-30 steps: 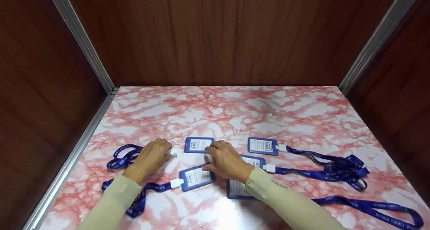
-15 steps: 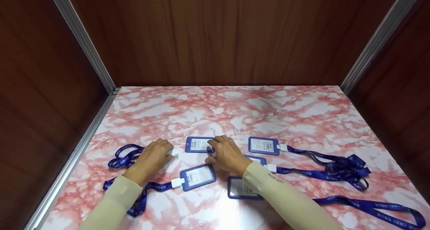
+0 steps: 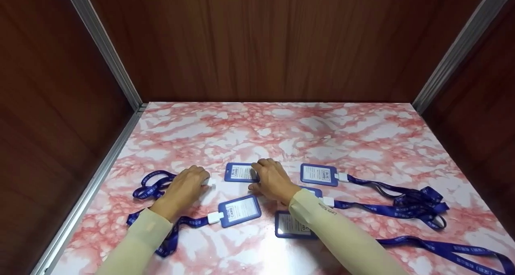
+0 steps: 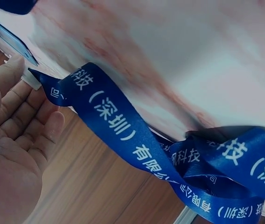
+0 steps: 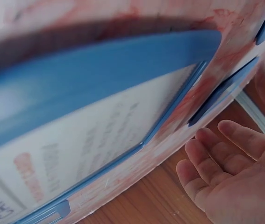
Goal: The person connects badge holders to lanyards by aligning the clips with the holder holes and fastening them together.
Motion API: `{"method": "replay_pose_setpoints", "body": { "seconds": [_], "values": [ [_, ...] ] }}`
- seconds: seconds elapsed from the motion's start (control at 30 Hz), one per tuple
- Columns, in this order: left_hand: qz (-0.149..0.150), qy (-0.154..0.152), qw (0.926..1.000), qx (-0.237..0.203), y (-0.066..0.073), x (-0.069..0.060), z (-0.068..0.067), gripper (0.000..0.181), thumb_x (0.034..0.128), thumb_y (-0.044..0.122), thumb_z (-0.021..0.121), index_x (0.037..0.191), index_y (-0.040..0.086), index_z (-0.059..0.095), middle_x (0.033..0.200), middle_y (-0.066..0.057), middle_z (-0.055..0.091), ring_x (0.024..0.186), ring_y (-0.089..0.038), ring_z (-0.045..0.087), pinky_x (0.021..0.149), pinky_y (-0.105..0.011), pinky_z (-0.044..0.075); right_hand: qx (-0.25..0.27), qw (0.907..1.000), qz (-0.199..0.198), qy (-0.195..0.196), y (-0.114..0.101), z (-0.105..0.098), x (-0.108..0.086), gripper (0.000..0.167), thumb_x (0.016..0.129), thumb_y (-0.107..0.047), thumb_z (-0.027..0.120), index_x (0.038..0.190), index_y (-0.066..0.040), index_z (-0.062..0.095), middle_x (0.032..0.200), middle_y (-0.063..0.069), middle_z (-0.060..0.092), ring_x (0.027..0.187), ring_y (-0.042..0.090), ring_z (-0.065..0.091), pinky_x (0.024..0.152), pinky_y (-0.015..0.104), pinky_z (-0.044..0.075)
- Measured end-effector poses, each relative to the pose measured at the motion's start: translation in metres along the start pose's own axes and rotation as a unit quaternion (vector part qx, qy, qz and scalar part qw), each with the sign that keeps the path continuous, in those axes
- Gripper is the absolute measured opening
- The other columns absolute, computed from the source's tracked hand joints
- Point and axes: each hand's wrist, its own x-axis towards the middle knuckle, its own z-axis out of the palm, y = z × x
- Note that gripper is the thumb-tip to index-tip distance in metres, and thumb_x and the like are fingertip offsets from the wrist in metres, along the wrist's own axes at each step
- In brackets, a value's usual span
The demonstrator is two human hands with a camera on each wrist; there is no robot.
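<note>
My left hand (image 3: 183, 188) pinches the white clip (image 4: 32, 78) of a loose blue lanyard (image 4: 118, 123) between thumb and fingers. That lanyard's strap lies crumpled by the same hand's wrist. My right hand (image 3: 273, 178) spans the right end of a blue badge holder (image 3: 240, 172) that has a bare slot at its left end. Its fingertips touch the holder's upper edge, with the thumb by the lower edge. In the right wrist view the fingers (image 5: 211, 161) are relaxed. Whether the thumb presses the holder cannot be seen.
Below lies a tilted badge holder (image 3: 241, 211) on its lanyard. To the right are an upper badge holder (image 3: 319, 174) with a lanyard, a middle one (image 3: 312, 192) partly under my right wrist, and a lower one (image 3: 291, 224) under my sleeve. Dark wooden panels (image 3: 257, 46) enclose the marbled table (image 3: 281, 130).
My right hand has moved slightly up, and its thumb has come up toward the slotted badge holder's lower edge. My left hand stays by the white clip. The view has shifted a little.
</note>
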Motion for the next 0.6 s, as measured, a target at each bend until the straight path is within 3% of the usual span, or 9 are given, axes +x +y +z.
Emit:
{"method": "replay_pose_setpoints", "body": {
  "seconds": [0.33,0.6],
  "values": [
    [-0.002,-0.004,1.0,0.001,0.0,-0.002,0.001,0.015,0.0869,0.01,0.081,0.094,0.006,0.068,0.089,-0.003,0.063,0.089,-0.024,0.058,0.083,-0.043,0.05,-0.012,0.9997,0.007,-0.022,0.0,0.002,0.008,0.069,0.086,-0.042,0.082,0.14,-0.006,0.058,0.136,0.015,0.059,0.128,0.033,0.052,0.115,0.049,0.035],
    [0.001,0.001,1.0,0.002,-0.003,-0.004,0.002,0.013,0.0884,0.01,0.08,0.091,0.008,0.067,0.089,-0.004,0.064,0.09,-0.025,0.06,0.085,-0.043,0.051,-0.011,0.9996,-0.002,-0.025,0.0,0.003,0.014,0.078,0.085,-0.042,0.083,0.145,-0.002,0.053,0.139,0.017,0.057,0.13,0.034,0.051,0.115,0.05,0.035]
  ]
}}
